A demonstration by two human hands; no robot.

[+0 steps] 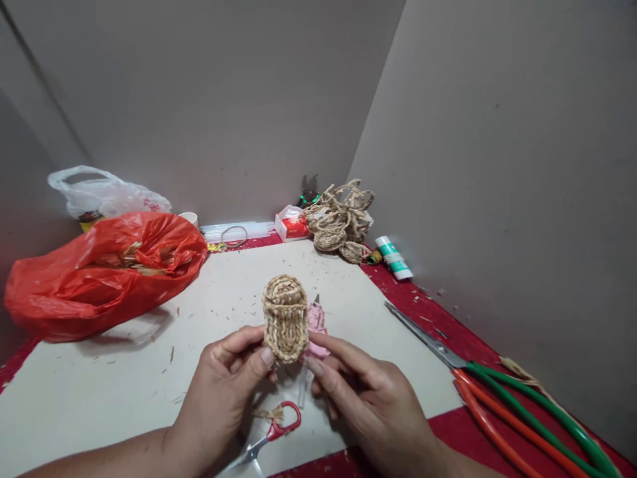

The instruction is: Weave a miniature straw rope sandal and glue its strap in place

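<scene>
A small woven straw slipper is held upright above the white work board. My left hand pinches its lower left edge with thumb and fingers. My right hand grips its lower right edge, fingers closed on it. Just behind the slipper lies a pink glue gun with a clear glue stick trailing below it. Small red-handled scissors and a scrap of straw lie on the board under my hands.
A red plastic bag of straw and a white bag sit at the left. Braided straw pieces, a red box and a green-white tube lie at the back. Large scissors with green and orange handles rest at the right.
</scene>
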